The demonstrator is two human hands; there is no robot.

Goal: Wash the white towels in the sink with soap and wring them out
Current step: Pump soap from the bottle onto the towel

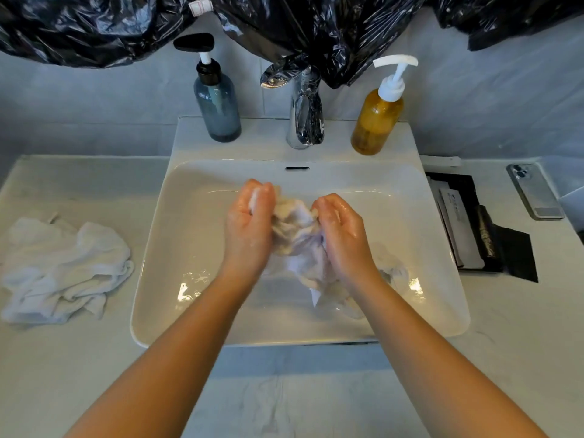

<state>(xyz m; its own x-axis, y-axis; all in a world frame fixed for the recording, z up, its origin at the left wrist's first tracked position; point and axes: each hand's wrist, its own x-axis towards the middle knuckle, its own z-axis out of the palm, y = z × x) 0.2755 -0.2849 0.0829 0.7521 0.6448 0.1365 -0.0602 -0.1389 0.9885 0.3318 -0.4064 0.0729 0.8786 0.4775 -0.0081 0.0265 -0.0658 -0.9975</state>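
Observation:
A wet white towel (295,235) is bunched between both of my hands above the middle of the white sink (196,184). My left hand (249,222) grips its left side and my right hand (343,232) grips its right side; both hands are wet. The towel's lower end hangs down into shallow water at the bottom of the basin. A second white towel (63,267) lies crumpled on the counter to the left of the sink. An amber soap bottle (377,121) with a white pump stands on the sink's back ledge, right of the chrome tap (303,118).
A blue-grey pump bottle (218,105) stands on the ledge left of the tap. Black plastic sheeting (316,30) hangs above the tap. On the right counter lie a phone (534,191) and a black tray (467,222) holding packets.

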